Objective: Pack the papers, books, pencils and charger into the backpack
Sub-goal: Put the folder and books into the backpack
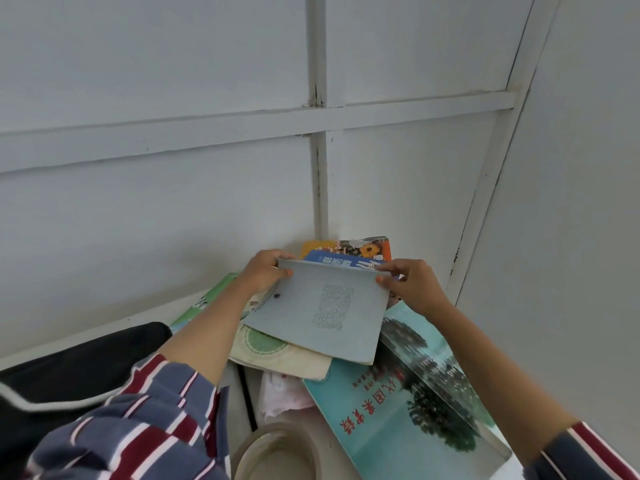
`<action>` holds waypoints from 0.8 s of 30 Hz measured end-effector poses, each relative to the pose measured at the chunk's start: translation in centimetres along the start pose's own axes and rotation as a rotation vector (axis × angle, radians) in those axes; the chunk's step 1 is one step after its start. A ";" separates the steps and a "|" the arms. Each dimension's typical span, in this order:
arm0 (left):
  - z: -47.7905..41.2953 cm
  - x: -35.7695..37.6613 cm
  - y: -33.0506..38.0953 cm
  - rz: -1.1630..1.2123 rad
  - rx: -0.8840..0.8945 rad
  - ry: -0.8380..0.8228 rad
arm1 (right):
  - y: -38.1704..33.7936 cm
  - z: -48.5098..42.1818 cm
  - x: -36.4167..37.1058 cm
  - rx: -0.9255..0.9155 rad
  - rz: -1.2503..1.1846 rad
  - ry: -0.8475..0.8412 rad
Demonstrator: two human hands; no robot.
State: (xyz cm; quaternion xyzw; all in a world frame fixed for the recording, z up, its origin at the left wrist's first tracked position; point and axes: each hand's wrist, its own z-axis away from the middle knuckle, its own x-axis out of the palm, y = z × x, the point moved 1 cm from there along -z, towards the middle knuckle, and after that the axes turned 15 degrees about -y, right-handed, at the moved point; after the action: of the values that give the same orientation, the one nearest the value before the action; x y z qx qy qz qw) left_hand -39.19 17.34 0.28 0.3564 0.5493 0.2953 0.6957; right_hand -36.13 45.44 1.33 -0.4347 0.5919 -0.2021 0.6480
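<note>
Head: two hands (265, 271) (415, 285), one grey book (322, 317).

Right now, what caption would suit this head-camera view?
Left hand and right hand hold a grey booklet over piled books, dark backpack alongside.

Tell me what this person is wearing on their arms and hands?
A top striped in grey-blue, dark red and white. The left sleeve and right sleeve stop short of the wrists, leaving the forearms bare. The left hand and right hand have no gloves, and no watch or rings show. The thumbnails seem to carry orange polish.
</note>
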 end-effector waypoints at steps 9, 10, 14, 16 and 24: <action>2.4 -2.6 3.7 0.035 0.086 0.018 | -2.5 1.0 0.0 -0.240 -0.017 0.229; 2.7 -2.7 4.1 0.042 0.096 0.030 | -2.8 1.2 0.1 -0.276 -0.031 0.250; 4.0 -3.0 5.3 0.075 0.144 0.075 | -4.1 2.0 0.2 -0.378 -0.129 0.327; 4.8 -3.3 5.8 0.087 0.161 0.102 | -4.9 2.0 -0.1 -0.423 -0.178 0.351; 8.2 -4.7 8.4 0.196 0.267 0.186 | -9.2 2.5 -1.4 -0.575 -0.338 0.401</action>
State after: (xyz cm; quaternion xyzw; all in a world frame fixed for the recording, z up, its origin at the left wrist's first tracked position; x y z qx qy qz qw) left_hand -32.42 16.97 10.94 0.4687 0.6082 0.3176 0.5564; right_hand -31.73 42.41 9.36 -0.6416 0.6595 -0.2129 0.3288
